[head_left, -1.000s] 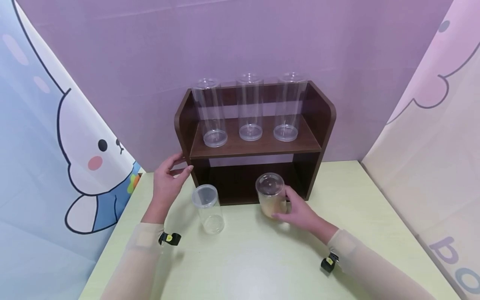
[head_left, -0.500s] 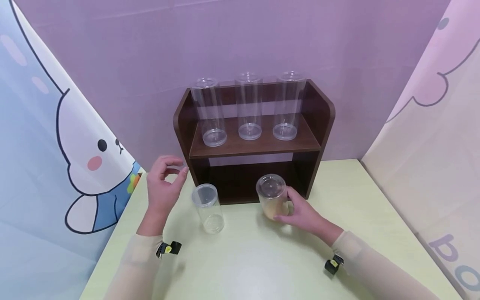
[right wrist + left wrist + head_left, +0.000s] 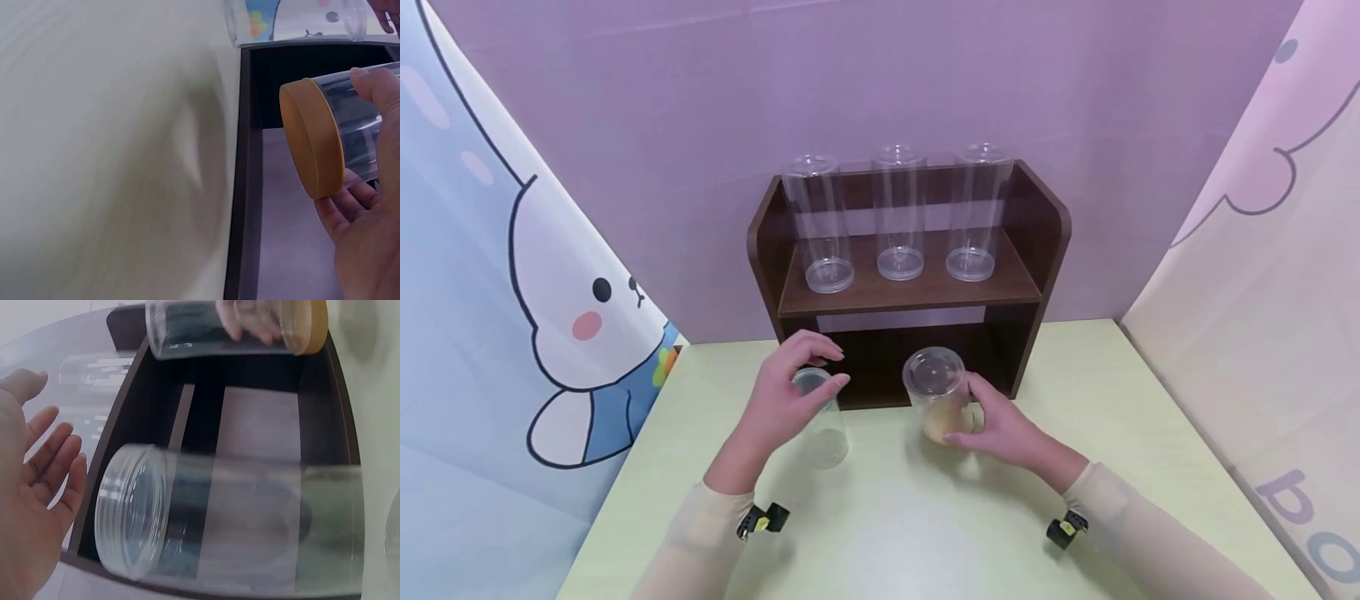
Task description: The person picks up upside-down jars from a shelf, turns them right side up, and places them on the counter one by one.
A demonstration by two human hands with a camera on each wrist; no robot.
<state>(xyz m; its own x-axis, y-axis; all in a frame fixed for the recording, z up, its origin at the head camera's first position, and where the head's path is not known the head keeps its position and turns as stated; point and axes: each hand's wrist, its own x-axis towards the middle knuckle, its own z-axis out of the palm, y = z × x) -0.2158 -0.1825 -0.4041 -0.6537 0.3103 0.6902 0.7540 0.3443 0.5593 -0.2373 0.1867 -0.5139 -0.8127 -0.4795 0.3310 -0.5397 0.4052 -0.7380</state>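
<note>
My right hand grips a clear jar in front of the shelf's right half. Its orange lid faces down, the flat face showing in the right wrist view, apart from the table. My left hand hovers over a second clear jar, partly covering it in the head view. In the left wrist view, the left fingers are loosely curved and stand apart from that jar's clear ribbed lid. This second jar stands upright on the table before the shelf's left half.
A dark brown two-tier shelf stands at the back of the pale table. Its upper tier carries a left tall clear jar, a middle one and a right one. A purple cloth hangs behind.
My left hand has left the shelf's left side and come right and nearer, over the standing jar. The jar in my right hand has shifted slightly, its top going left.
</note>
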